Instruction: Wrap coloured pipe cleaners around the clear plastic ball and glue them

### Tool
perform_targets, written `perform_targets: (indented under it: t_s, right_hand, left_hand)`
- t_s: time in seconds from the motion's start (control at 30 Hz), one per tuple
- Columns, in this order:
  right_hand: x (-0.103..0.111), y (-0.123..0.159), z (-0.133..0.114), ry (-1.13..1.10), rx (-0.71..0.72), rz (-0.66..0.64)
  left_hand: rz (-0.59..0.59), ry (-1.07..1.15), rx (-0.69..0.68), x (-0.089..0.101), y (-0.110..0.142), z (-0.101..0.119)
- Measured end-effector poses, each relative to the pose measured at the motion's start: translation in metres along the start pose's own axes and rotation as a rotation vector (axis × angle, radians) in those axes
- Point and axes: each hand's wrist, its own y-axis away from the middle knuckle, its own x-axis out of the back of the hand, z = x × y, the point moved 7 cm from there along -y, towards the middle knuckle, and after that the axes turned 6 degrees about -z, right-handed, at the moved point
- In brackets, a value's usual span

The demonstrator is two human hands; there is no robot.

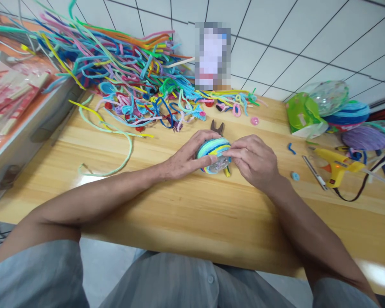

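Note:
A clear plastic ball (223,164), partly covered in rows of green, blue and yellow pipe cleaners (211,147), sits just above the wooden table. My left hand (192,156) is closed around its left side, thumb across the front. On the other side, my right hand (255,160) pinches at the ball's surface, fingertips on a light blue pipe cleaner (223,153). What the fingertips cover is hidden. Behind the ball a dark forked tool end (217,127) sticks out, and a yellow piece (227,171) shows below; they look like pliers, mostly hidden.
A tangled heap of pipe cleaners (131,72) fills the back left. A phone (212,55), blurred out, leans on the tiled wall. To the right lie a yellow glue gun (336,164), a craft knife (314,172), a light blue coil (295,176), a green packet (304,114) and wrapped balls (349,114).

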Motion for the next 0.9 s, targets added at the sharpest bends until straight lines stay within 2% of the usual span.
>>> perform_targets:
  t_s: [0.33, 0.63, 0.9]
  right_hand:
    - [0.0011, -0.0015, -0.0035, 0.033, -0.002, 0.013]
    - [-0.0007, 0.002, 0.0004, -0.007, -0.089, -0.005]
    - [-0.0023, 0.0001, 0.0036, -0.063, -0.136, -0.034]
  left_hand:
    - [-0.001, 0.014, 0.013, 0.0, -0.0004, 0.0024]
    - [0.042, -0.008, 0.05, -0.0033, 0.0015, -0.0005]
    - [0.018, -0.082, -0.037, -0.0006, -0.0032, 0.0018]
